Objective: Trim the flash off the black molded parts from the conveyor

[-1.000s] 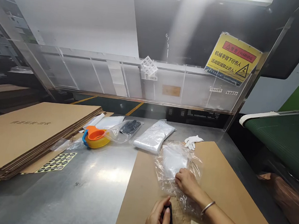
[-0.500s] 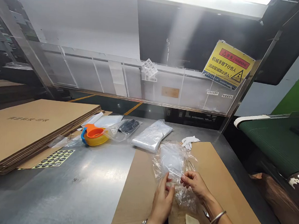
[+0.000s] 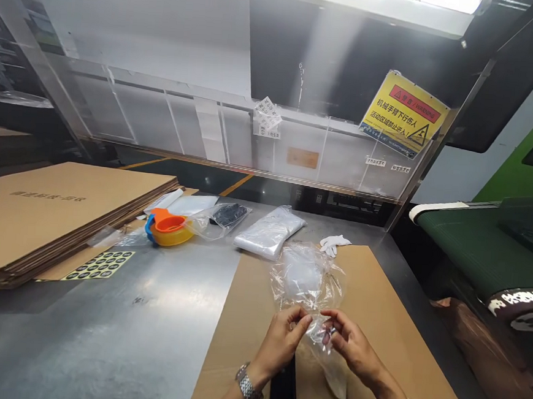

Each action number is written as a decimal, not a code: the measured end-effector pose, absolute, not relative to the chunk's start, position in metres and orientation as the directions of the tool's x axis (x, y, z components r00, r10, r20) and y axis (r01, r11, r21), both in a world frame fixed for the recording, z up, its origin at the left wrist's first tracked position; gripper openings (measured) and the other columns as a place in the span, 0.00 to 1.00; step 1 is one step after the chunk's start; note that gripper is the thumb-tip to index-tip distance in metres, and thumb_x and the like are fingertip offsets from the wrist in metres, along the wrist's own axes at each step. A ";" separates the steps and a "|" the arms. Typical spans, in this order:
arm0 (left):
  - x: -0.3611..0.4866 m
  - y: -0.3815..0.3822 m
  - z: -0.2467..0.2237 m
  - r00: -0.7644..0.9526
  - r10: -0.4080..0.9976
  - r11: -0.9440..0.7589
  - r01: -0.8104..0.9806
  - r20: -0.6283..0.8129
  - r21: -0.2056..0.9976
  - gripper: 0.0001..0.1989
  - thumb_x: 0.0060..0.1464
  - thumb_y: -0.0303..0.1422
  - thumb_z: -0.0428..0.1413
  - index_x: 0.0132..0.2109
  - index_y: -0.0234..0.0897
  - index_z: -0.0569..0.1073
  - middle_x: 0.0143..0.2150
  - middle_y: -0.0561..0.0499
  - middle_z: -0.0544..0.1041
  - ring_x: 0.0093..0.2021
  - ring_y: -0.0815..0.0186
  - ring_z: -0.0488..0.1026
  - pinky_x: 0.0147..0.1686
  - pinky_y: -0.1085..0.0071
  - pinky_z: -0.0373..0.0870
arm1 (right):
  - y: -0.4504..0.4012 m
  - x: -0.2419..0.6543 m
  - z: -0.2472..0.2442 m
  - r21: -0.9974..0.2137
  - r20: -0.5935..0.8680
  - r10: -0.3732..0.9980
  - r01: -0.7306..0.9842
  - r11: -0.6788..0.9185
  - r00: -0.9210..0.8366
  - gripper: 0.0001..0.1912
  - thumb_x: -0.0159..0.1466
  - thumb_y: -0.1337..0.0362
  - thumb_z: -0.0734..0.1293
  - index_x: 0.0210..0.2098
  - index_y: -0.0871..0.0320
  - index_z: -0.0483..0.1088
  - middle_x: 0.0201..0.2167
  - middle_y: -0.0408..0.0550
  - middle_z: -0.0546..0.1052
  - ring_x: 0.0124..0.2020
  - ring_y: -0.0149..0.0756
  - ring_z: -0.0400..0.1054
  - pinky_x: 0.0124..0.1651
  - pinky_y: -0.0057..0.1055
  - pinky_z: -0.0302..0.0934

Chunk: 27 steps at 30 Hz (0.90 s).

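A clear plastic bag [image 3: 304, 275] with something whitish inside lies on the brown cardboard sheet [image 3: 394, 332], its crumpled end reaching toward me. My left hand [image 3: 286, 336] pinches the gathered part of this bag between thumb and fingertips. On the other side, my right hand [image 3: 351, 344] has its index finger stretched out and its thumb apart, right beside the loose plastic. Whether its curled fingers touch the film I cannot tell. Below the hands lie a pale, pointed flat piece [image 3: 335, 383], partly under the plastic, and a black strip-like object [image 3: 283, 391].
Behind the bag are a wrapped stack of plastic bags [image 3: 271, 232] and a white glove [image 3: 335, 244]. Left of them stand an orange-and-yellow tape dispenser [image 3: 169, 229], a sticker sheet [image 3: 99, 265] and stacked cardboard [image 3: 62, 220]. A green conveyor belt [image 3: 475, 240] runs at the right.
My right hand has opened its pinch and shifted right, away from my left hand. My left hand has closed to a pinch on the bag's gathered part. The view has shifted slightly.
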<state>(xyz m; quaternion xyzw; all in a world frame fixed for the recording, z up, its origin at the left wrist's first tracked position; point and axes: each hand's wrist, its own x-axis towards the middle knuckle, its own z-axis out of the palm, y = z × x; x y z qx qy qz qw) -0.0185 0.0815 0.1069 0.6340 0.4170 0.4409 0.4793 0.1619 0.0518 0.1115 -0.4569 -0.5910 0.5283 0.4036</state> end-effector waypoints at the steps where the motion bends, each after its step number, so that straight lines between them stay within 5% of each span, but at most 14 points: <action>1: -0.019 0.078 0.110 0.256 0.951 -0.214 0.138 0.174 0.967 0.15 0.53 0.42 0.53 0.26 0.36 0.71 0.26 0.51 0.70 0.31 0.64 0.64 0.35 0.68 0.60 | 0.050 0.161 0.114 -0.985 0.015 0.970 0.161 0.055 -0.243 0.24 0.55 0.47 0.67 0.45 0.56 0.67 0.34 0.45 0.71 0.35 0.33 0.63 0.38 0.29 0.57; 4: -0.023 0.069 0.118 0.241 0.945 -0.272 0.209 0.220 0.939 0.11 0.52 0.39 0.55 0.26 0.39 0.73 0.27 0.51 0.72 0.34 0.61 0.65 0.42 0.64 0.57 | 0.047 0.157 0.121 -0.949 0.041 0.971 0.294 0.112 -0.236 0.13 0.59 0.54 0.66 0.30 0.59 0.70 0.24 0.42 0.70 0.28 0.30 0.61 0.33 0.27 0.55; 8: -0.026 0.053 0.119 0.079 0.962 -0.275 0.260 0.263 0.926 0.08 0.53 0.39 0.53 0.34 0.39 0.73 0.36 0.48 0.72 0.42 0.57 0.63 0.48 0.60 0.53 | 0.041 0.151 0.128 -0.903 0.063 0.981 0.409 0.134 -0.182 0.13 0.61 0.57 0.63 0.24 0.59 0.66 0.20 0.41 0.67 0.24 0.29 0.59 0.28 0.27 0.53; 11: -0.025 0.038 0.113 0.003 0.975 -0.217 0.234 0.222 0.948 0.13 0.55 0.42 0.50 0.30 0.37 0.69 0.31 0.48 0.69 0.36 0.60 0.64 0.40 0.64 0.60 | 0.032 0.141 0.132 -0.861 0.103 0.988 0.487 0.145 -0.113 0.12 0.59 0.58 0.64 0.23 0.58 0.64 0.19 0.40 0.66 0.23 0.29 0.57 0.27 0.26 0.50; 16: -0.020 0.022 0.104 0.137 0.980 -0.157 0.099 0.143 0.983 0.18 0.54 0.46 0.51 0.26 0.35 0.68 0.23 0.53 0.69 0.25 0.67 0.66 0.26 0.74 0.63 | 0.018 0.121 0.136 -0.810 0.127 0.974 0.547 0.211 -0.188 0.11 0.58 0.60 0.65 0.22 0.57 0.63 0.20 0.40 0.66 0.23 0.28 0.58 0.27 0.26 0.48; 21: -0.030 0.020 0.088 -0.062 0.987 -0.139 0.151 0.150 0.979 0.20 0.57 0.43 0.46 0.24 0.35 0.66 0.20 0.54 0.65 0.21 0.68 0.63 0.22 0.73 0.61 | 0.024 0.116 0.126 -0.811 0.142 0.981 0.552 0.191 -0.130 0.14 0.60 0.59 0.62 0.22 0.56 0.57 0.19 0.38 0.61 0.22 0.27 0.56 0.25 0.24 0.50; 24: -0.038 0.016 0.080 -0.179 0.954 -0.184 0.276 0.239 0.943 0.11 0.54 0.38 0.51 0.34 0.34 0.72 0.31 0.48 0.71 0.33 0.61 0.68 0.32 0.67 0.65 | 0.026 0.108 0.123 -0.781 0.179 0.978 0.589 0.205 -0.103 0.12 0.62 0.60 0.60 0.23 0.56 0.57 0.20 0.38 0.61 0.23 0.28 0.55 0.27 0.25 0.50; 27: -0.047 0.012 0.077 -0.097 0.862 -0.365 0.562 0.497 0.743 0.12 0.55 0.29 0.50 0.45 0.39 0.73 0.41 0.46 0.73 0.44 0.58 0.67 0.42 0.63 0.62 | 0.022 0.095 0.126 -0.731 0.198 0.953 0.613 0.299 -0.228 0.10 0.60 0.63 0.61 0.23 0.56 0.60 0.23 0.40 0.65 0.26 0.30 0.59 0.30 0.26 0.52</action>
